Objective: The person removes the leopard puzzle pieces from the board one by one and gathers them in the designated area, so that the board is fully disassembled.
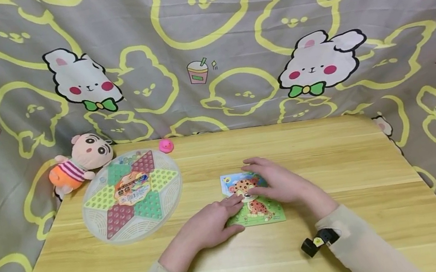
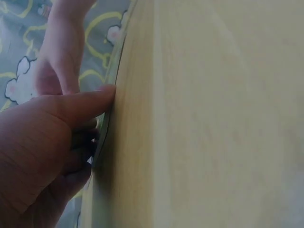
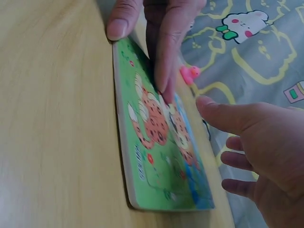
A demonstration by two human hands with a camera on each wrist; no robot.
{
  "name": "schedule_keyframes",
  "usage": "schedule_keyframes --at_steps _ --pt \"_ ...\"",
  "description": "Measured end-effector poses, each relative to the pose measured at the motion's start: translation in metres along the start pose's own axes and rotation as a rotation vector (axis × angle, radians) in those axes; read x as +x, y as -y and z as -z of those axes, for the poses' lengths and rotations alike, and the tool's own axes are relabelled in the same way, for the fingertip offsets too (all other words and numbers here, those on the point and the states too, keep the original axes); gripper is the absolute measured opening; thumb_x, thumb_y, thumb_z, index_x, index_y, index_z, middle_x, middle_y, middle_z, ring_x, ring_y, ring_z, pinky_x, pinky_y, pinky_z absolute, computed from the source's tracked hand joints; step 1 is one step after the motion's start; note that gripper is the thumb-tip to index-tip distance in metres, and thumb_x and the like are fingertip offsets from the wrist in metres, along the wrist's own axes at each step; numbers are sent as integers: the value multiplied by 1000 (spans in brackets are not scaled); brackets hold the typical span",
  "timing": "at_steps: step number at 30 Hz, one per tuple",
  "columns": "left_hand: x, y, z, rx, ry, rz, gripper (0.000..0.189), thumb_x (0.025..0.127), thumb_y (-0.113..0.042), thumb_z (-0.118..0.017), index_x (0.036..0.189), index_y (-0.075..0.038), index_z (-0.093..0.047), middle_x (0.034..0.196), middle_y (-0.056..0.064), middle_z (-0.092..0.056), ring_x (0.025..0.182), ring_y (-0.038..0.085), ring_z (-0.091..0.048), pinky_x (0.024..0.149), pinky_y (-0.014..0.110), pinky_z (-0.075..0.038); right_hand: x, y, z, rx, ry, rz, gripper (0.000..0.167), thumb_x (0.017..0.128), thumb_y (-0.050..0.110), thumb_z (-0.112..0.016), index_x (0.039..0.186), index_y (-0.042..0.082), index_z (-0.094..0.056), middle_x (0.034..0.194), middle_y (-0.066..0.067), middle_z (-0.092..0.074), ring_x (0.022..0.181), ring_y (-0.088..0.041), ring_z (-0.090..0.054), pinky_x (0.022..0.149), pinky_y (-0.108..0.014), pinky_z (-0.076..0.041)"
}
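Note:
A small picture puzzle [image 1: 258, 211] of a spotted leopard on green grass lies flat on the table, with faint cut lines in its surface. From the left, my left hand [image 1: 208, 224] reaches over it, fingers extended onto the leopard picture. The left thumb [image 3: 117, 28] lies at the board's near corner in the right wrist view. My right hand [image 1: 279, 181] hovers at the puzzle's upper right, fingers spread and thumb over the leopard's face in the head view. The right wrist view shows its thumb and fingers [image 3: 237, 185] apart, holding nothing.
A round Chinese checkers board [image 1: 96, 223] with marbles under its cover lies to the left. Behind it a plush toy [image 1: 70, 172] leans at the table's corner. One pink rubber duck [image 1: 166, 145] sits near the back edge. Patterned cloth [image 1: 231, 57] hangs around the wooden table [image 1: 341, 149].

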State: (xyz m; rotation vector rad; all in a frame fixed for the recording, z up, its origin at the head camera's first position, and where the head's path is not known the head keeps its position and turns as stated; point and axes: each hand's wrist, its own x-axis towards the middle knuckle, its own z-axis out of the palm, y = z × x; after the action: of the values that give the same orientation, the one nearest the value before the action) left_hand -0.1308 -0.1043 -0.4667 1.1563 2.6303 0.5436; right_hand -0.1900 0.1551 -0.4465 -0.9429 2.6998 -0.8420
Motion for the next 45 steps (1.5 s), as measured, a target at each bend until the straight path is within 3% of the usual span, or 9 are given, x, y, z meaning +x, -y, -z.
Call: schedule_keyframes --at_steps 10,18,27,32,45 --pt "4 0 0 -24 15 3 64 104 -44 -68 155 -8 -54 165 2 -41 150 22 -41 121 43 -37 23 -2 -16 18 11 71 50 98 21 -79 142 0 -64 135 -7 -59 124 -24 -59 111 -44 -49" --pt "4 -5 3 7 32 15 63 105 -42 -67 154 -6 -54 165 4 -40 151 23 -39 122 44 -36 34 -1 -21 29 52 36 43 99 14 -78 138 0 -67 124 -6 -57 104 -18 -58 92 -38 -53" --pt "3 -9 6 100 60 -17 58 107 -39 -63 155 -8 -54 165 4 -41 152 21 -37 123 38 -34 39 0 -26 49 69 30 40 99 3 -73 138 7 -69 120 -6 -55 100 -18 -57 89 -36 -52" --pt "3 -8 7 89 75 -36 57 108 -37 -63 156 -8 -53 165 5 -42 152 21 -37 122 39 -35 43 3 -25 28 87 48 42 98 -2 -71 139 7 -70 119 -7 -55 97 -19 -56 86 -34 -52" --pt "7 -8 6 23 103 13 57 106 -33 -67 156 -9 -52 165 5 -41 151 25 -39 123 42 -34 52 8 -21 78 166 51 40 95 1 -76 134 3 -66 116 -11 -53 97 -20 -57 89 -35 -53"
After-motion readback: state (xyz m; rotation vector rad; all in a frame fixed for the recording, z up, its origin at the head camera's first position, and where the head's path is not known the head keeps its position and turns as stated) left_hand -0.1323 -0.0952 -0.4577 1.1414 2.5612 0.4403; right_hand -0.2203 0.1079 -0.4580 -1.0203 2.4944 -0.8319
